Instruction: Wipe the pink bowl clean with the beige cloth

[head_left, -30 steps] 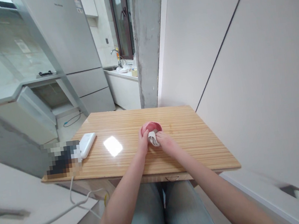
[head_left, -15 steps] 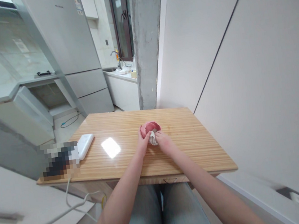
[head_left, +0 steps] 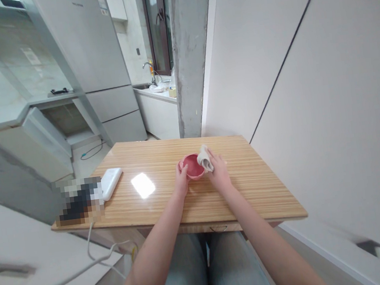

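A pink bowl (head_left: 195, 167) is over the middle of the wooden table (head_left: 157, 158), its open top tipped toward me. My left hand (head_left: 181, 179) grips its left rim, the thumb over the edge and the other fingers round the outside. On the bowl's right side, my right hand (head_left: 219, 170) is closed on a folded whitish cloth (head_left: 205, 159). Part of the cloth overlaps the bowl's right rim. The fingers of my right hand are partly hidden behind the cloth.
At the table's left lies a white box-like device (head_left: 112, 183) beside a blurred-out patch (head_left: 79, 202). A white cable (head_left: 90, 247) hangs past the table's left front. A white wall panel (head_left: 312, 123) rises on the right; a fridge (head_left: 96, 57) stands beyond.
My right hand has moved the cloth from the bowl's near side up to its right rim. The inside of the bowl shows more now. My left hand stays on the bowl.
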A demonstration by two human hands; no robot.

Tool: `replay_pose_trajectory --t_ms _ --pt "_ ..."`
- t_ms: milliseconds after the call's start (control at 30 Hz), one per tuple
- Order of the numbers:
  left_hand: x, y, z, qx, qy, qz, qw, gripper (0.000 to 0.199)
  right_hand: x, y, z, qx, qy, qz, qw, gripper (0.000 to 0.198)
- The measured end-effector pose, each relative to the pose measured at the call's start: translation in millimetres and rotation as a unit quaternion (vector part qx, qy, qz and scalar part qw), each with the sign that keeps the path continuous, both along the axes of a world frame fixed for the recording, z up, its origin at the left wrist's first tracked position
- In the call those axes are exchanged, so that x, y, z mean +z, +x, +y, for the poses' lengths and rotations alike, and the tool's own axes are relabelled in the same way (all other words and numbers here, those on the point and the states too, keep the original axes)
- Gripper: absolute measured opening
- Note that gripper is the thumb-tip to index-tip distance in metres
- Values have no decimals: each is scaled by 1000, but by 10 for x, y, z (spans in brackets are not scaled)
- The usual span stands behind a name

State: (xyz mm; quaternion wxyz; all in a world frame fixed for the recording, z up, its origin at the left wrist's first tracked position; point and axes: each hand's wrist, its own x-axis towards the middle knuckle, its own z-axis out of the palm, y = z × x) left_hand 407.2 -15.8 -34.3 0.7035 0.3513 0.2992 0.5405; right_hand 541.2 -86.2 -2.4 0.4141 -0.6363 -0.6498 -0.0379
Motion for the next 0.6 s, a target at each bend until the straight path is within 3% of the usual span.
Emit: replay_pose_trajectory --t_ms 100,300,400,600 --pt "-3 1 2 -7 10 -17 1000 46 -150 -96 78 68 -35 9 997 69" --pt "-11 -11 60 48 -40 -33 998 35 -444 -351 -59 70 -15 67 995 72" --pt "-14 -11 76 73 -53 -50 995 30 -473 -491 -96 71 -19 83 994 73" --pt "-17 8 57 24 -76 -61 995 40 -395 -646 51 11 6 134 991 62"
